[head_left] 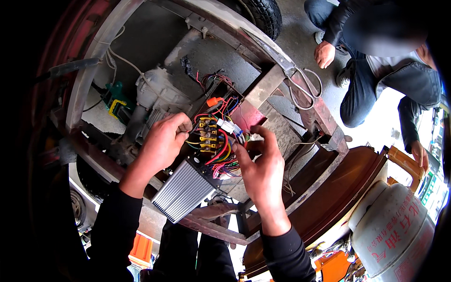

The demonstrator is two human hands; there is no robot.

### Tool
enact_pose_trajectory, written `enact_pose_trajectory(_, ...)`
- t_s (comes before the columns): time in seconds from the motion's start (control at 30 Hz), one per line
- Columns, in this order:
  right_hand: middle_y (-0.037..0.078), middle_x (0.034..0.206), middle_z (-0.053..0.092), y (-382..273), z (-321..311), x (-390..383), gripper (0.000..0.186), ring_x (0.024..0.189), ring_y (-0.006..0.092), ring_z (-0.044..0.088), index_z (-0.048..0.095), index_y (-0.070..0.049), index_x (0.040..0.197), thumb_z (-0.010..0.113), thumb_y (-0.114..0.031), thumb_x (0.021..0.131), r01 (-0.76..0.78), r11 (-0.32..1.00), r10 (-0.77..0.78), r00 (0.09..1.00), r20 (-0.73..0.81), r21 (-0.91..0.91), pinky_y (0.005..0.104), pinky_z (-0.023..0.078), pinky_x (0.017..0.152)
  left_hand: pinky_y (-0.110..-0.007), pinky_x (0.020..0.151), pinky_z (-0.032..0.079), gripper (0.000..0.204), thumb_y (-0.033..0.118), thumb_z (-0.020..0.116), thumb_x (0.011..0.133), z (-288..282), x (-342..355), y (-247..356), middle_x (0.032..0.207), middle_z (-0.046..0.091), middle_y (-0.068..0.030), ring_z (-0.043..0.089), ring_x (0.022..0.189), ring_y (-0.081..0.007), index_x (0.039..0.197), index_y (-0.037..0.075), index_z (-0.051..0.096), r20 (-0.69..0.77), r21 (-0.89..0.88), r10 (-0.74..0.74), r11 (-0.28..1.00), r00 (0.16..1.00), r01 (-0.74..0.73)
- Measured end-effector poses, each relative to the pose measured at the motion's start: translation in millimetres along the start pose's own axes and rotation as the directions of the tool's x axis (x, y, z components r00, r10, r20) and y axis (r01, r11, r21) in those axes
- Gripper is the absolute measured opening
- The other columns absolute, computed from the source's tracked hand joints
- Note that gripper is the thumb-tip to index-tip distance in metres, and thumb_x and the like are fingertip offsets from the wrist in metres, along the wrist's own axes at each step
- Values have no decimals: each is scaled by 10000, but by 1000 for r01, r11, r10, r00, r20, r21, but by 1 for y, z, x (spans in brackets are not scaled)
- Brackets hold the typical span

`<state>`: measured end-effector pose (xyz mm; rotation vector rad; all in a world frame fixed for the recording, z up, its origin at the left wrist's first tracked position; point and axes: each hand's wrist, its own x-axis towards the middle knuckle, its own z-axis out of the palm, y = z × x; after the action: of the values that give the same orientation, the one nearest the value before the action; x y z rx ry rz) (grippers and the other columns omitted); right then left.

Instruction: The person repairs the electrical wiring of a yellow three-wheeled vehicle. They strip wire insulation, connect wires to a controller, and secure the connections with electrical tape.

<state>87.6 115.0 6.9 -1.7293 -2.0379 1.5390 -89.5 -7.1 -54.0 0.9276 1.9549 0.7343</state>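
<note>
A finned silver controller box [184, 190] lies tilted at the near side of a metal frame, with a bundle of coloured wires [226, 162] beside its end. Just beyond it is a yellow-and-black terminal block [208, 135] with several screw posts. My left hand [164, 141] is closed in a pinch at the block's left side; what its fingertips hold, if anything, is hidden. My right hand [261, 171] curls thumb and forefinger around wires at the bundle's right edge, next to a white plug connector [226, 125]. An orange connector [214, 101] sits among wires farther back.
The rusty frame [324, 120] surrounds the work, with a grey motor housing [157, 87] inside at left. A loose cable [300, 94] hangs over the right rail. Another person [371, 70] crouches at far right. A grey gas cylinder [392, 230] stands at near right.
</note>
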Motion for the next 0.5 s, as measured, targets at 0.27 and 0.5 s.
enact_pose_trajectory(0.27,136,793,690,9,-4,-4,198,744,266,669,640,21,942,703,-151,866,-12,998,18,993,-114,56,348,516,728,-339,753,499,229,9,655,817,-9,11,31,945,659,-128,643,842,-225,1044,-2,623,-98,-54,35,998,995,-41)
enact_pose_trajectory(0.5,163,836,671,-4,4,5,142,769,320,632,664,7,875,704,-127,851,169,984,-165,983,79,-47,390,505,700,-375,799,496,192,52,684,784,-1,47,31,921,655,-145,627,881,-308,970,7,663,56,80,426,900,903,-429)
